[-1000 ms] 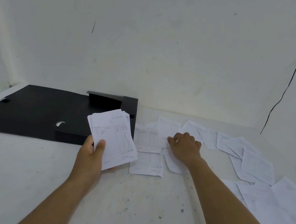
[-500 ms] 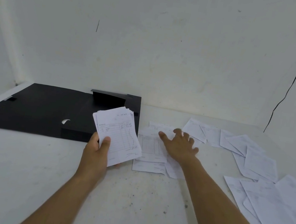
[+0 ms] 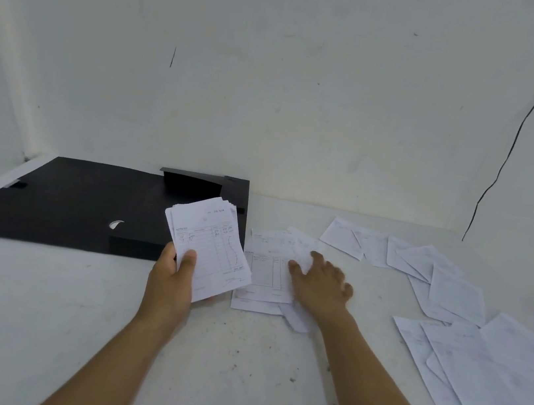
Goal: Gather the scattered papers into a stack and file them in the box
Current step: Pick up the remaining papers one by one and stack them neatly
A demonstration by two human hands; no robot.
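My left hand (image 3: 172,278) holds a small stack of printed white papers (image 3: 209,245) tilted up above the table, thumb across the front sheet. My right hand (image 3: 322,285) lies flat, fingers spread, on a few overlapping papers (image 3: 265,276) just right of the stack. A black file box (image 3: 61,202) lies open and flat at the back left, its raised flap behind the held stack. More loose papers (image 3: 423,260) spread in a band along the right side, with larger sheets (image 3: 493,371) near the right edge.
The white table (image 3: 66,328) meets a white wall at the back and a corner at the left. A black cable (image 3: 513,142) hangs down the wall at the right. Small dark specks dot the table between my forearms.
My right hand has opened from a bunched grip and slid the papers under it leftward, toward the held stack. The left hand keeps its stack in much the same place.
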